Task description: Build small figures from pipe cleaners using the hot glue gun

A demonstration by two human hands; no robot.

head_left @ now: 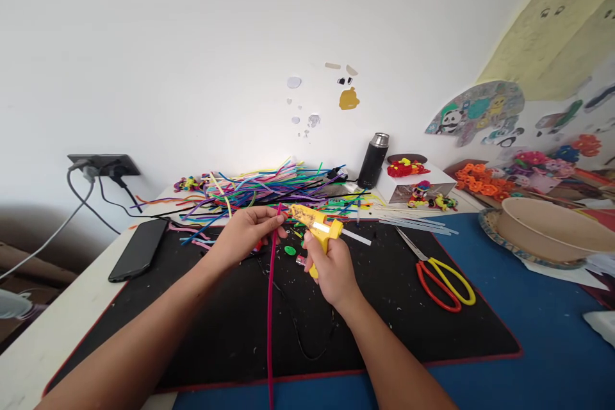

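Near the middle of the view my left hand [250,230] pinches the upper end of a magenta pipe cleaner [270,307], which hangs down past the mat's front edge. My right hand [334,269] is wrapped round the handle of a yellow hot glue gun [312,221]. Its nozzle points left, close to the pinched end; I cannot tell whether they touch. A clear glue stick [356,237] sticks out of the gun's back. Below the hands, a small green piece [289,250] lies on the black mat [221,327].
A heap of coloured pipe cleaners [269,189] lies along the wall. Red-and-yellow-handled scissors [442,278] rest at right. A phone [139,250] lies at left, below a power socket [104,165]. A black flask [373,161], a white box [418,186] and a bowl [552,227] stand behind.
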